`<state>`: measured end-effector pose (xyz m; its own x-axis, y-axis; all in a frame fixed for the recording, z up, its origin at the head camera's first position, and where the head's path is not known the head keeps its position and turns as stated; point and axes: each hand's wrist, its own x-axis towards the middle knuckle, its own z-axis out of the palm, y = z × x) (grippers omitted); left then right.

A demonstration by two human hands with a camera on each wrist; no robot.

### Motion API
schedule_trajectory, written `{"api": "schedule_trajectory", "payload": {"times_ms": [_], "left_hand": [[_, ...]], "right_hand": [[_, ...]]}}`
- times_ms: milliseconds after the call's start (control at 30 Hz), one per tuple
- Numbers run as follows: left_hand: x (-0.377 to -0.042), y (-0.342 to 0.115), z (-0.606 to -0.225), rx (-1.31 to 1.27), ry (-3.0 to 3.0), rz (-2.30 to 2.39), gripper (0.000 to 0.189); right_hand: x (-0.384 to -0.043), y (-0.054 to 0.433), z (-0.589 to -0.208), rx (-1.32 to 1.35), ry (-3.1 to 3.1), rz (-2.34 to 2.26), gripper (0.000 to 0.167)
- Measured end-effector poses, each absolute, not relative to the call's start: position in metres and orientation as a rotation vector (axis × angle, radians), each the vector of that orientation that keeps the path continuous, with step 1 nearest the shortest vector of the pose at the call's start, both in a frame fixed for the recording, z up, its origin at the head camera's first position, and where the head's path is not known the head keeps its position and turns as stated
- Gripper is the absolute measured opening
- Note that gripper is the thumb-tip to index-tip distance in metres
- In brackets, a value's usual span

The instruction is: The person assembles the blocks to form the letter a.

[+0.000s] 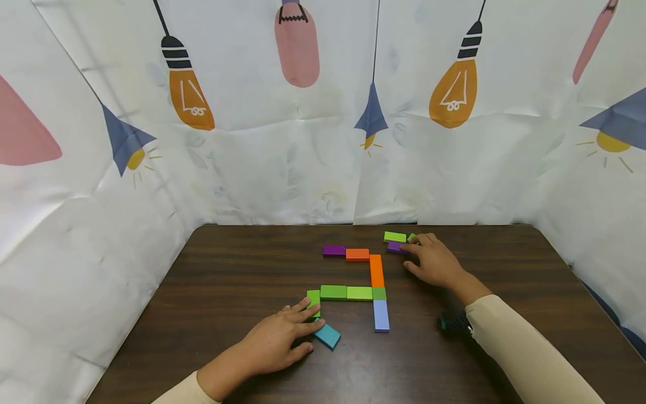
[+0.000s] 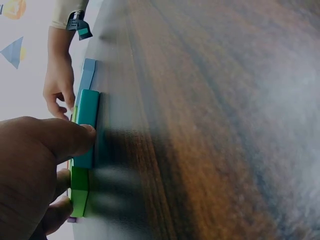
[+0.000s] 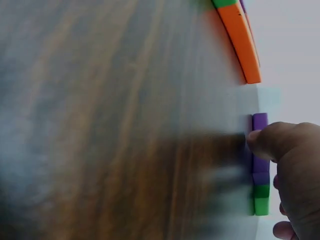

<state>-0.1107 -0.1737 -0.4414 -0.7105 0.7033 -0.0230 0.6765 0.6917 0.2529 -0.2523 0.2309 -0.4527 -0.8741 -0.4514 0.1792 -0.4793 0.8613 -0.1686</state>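
In the head view my left hand [image 1: 275, 342] lies low over the table with its fingers spread. Its fingertips touch a light green block [image 1: 313, 297] and the corner of a teal block [image 1: 328, 335], which lies at a slant. The left thumb overlaps the teal block [image 2: 88, 110] in the left wrist view. Farther back, my right hand [image 1: 434, 261] reaches a purple block [image 1: 396, 247], a finger touching its right end. The thumb stands in front of this purple block [image 3: 260, 165] in the right wrist view. Behind it are a lime block [image 1: 395, 237] and a partly hidden green block [image 1: 412, 238].
Flat blocks form a joined line: a dark purple block [image 1: 334, 251], two orange blocks [image 1: 377, 270], green blocks [image 1: 333, 292] and a light blue block [image 1: 381, 316]. They lie on a dark wooden table [image 1: 227, 269]. A printed white cloth [image 1: 298, 163] hangs behind.
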Motion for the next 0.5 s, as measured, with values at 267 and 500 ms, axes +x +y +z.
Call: {"api": "schedule_trajectory", "payload": {"times_ms": [267, 500], "left_hand": [[-0.111, -0.172, -0.441, 1.139, 2.788, 0.334, 0.051], [-0.110, -0.172, -0.442, 1.126, 2.797, 0.324, 0.049]], "right_hand": [[-0.247, 0.238, -0.455, 0.720, -2.857, 0.290, 0.034], [-0.239, 0.241, -0.451, 0.732, -2.869, 0.251, 0.024]]}}
